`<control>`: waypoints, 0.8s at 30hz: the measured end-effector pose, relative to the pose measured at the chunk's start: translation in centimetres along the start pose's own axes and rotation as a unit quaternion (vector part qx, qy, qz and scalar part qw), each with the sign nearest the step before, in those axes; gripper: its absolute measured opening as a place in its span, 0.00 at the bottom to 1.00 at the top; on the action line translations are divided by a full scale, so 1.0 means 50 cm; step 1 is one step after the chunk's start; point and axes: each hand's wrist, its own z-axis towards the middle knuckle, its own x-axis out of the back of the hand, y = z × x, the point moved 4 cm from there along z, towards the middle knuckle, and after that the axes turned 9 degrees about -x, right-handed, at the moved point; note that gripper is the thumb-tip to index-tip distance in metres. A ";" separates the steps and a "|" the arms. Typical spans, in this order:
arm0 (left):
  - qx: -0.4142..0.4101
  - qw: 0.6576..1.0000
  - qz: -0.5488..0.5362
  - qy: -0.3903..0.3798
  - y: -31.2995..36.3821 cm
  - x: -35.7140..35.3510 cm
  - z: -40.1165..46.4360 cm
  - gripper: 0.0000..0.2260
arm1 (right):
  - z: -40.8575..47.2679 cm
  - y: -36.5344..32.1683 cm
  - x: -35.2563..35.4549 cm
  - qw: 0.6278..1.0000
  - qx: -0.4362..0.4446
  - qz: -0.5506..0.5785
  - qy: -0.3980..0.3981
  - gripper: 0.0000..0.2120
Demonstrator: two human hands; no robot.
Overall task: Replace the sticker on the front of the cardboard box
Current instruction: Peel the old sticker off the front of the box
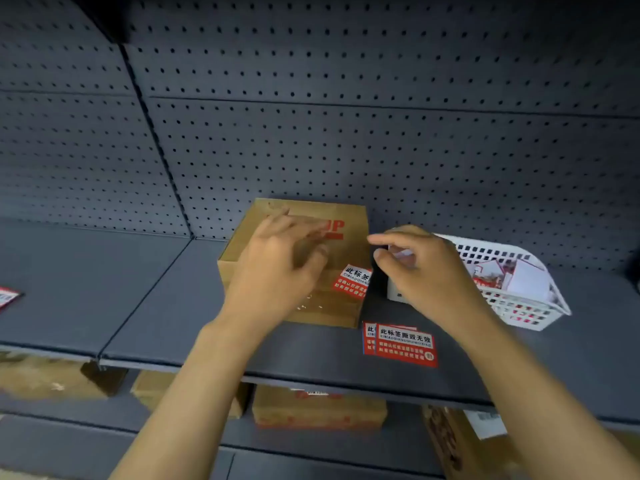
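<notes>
Hands over brown cardboard box [304, 251] at frame centre on dark grey shelf [138, 306], left hand [277, 268] spread empty on it, right hand [422, 271] pinching something small and blurred, red printed sticker [353, 280] on box front.

Dark grey perforated metal back panel [381, 98], upright behind the shelving. Dark grey flat metal shelf [138, 306]. White perforated plastic basket [526, 306] on the shelf at right, tilted, holding red-and-white papers. Brown cardboard cartons [318, 410] on the lower shelf, partly hidden under the shelf edge.
</notes>
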 end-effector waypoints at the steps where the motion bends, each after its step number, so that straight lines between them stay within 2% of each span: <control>1: -0.027 0.999 0.008 -0.019 -0.004 -0.007 0.007 0.16 | 0.001 0.003 -0.008 1.000 -0.004 -0.024 -0.001 0.12; 4: -0.094 0.990 0.057 -0.091 -0.014 -0.025 0.019 0.21 | -0.003 0.001 -0.025 0.995 -0.018 -0.101 -0.015 0.13; 7: -0.106 0.982 0.076 -0.139 -0.025 -0.037 0.015 0.26 | -0.013 -0.008 -0.030 0.986 -0.014 -0.164 -0.004 0.16; 10: -0.097 0.977 0.070 -0.175 -0.026 -0.045 0.007 0.25 | -0.025 -0.017 -0.033 0.983 -0.016 -0.181 0.016 0.17; 19: -0.093 0.975 0.080 -0.187 -0.026 -0.040 0.008 0.25 | -0.026 -0.023 -0.043 0.985 -0.055 -0.164 0.015 0.07; 24: -0.081 0.967 0.062 -0.235 -0.033 -0.041 0.006 0.28 | -0.007 -0.017 -0.050 0.994 -0.096 -0.055 -0.025 0.02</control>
